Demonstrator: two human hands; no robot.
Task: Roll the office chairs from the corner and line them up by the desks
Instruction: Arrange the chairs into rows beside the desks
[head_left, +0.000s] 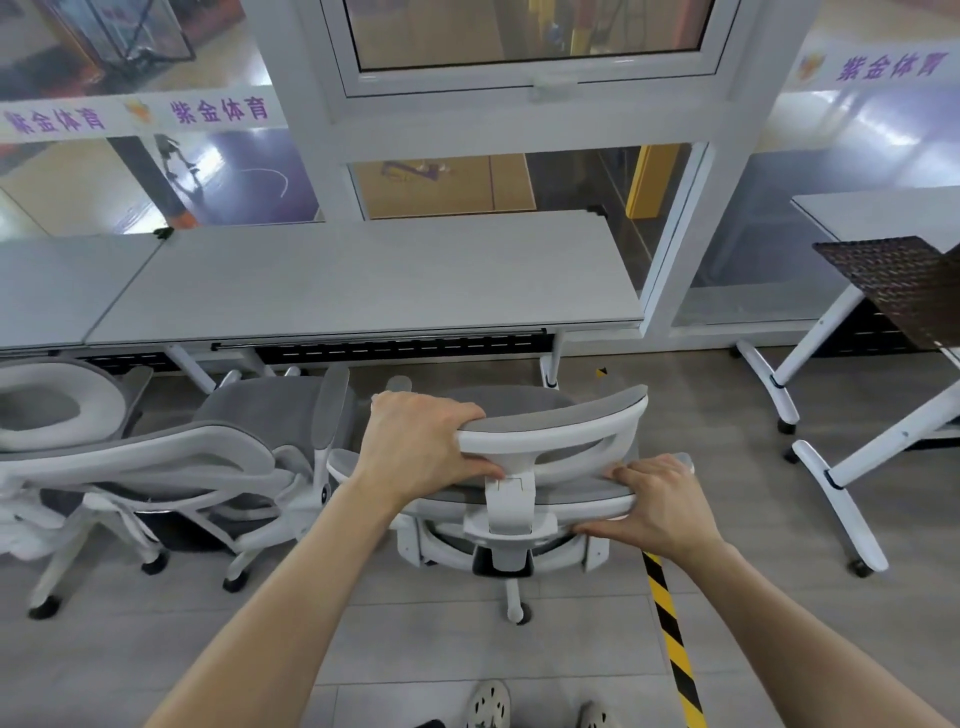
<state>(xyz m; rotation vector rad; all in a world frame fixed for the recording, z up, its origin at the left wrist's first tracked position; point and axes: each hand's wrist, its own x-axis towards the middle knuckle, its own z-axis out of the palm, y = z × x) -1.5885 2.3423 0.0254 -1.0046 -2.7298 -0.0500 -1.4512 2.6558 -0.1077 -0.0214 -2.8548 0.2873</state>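
Head view. Step in hand: docking the grey mesh office chair with a white plastic frame (511, 512) at the long grey tabletop (363, 275), just beside a matching grey chair (234, 447) that stands at it.

My left hand (421, 447) grips the left end of the curved headrest (566, 421). My right hand (660, 506) clasps the backrest's top edge.

Next move, as I judge it: push straight forward and square the chair to its neighbour.

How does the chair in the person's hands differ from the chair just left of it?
The held chair is gripped, left hand on its headrest, right hand on its backrest top; the left chair is untouched. The held chair faces the desk squarely; the left chair sits turned at an angle. Both have white frames, grey mesh and castors.
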